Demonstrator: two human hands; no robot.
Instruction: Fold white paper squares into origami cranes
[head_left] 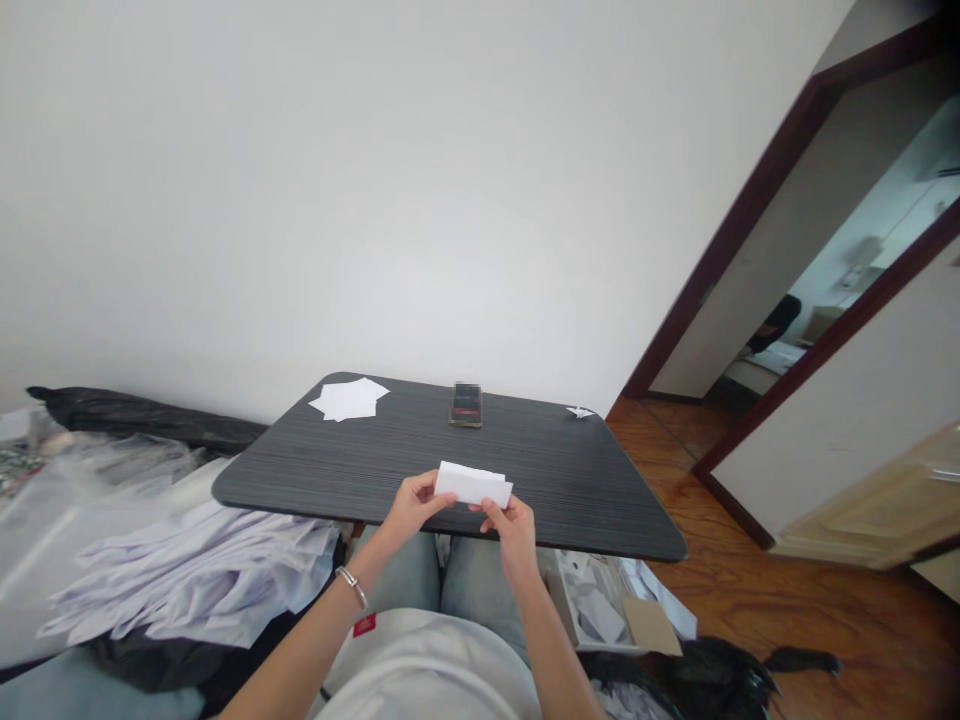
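A folded white sheet of paper (472, 484) is held up above the front part of the dark table. My left hand (414, 508) pinches its left end, thumb lying across the near face. On the right, my right hand (510, 520) grips the lower right edge between thumb and fingers. The paper is a narrow strip with layered, slightly uneven upper edges. Behind it on the table lies a smartphone (466, 404). Loose white paper sheets (346, 399) are stacked at the table's back left, and a small folded white paper piece (579, 412) sits at the back right corner.
The dark wood-grain table (300, 465) stands against a white wall. Piled white cloth (202, 570) lies to the left, beside clear plastic (90, 500). At lower right are an open box (592, 600) with papers and black plastic bags (705, 680). A doorway opens on the right.
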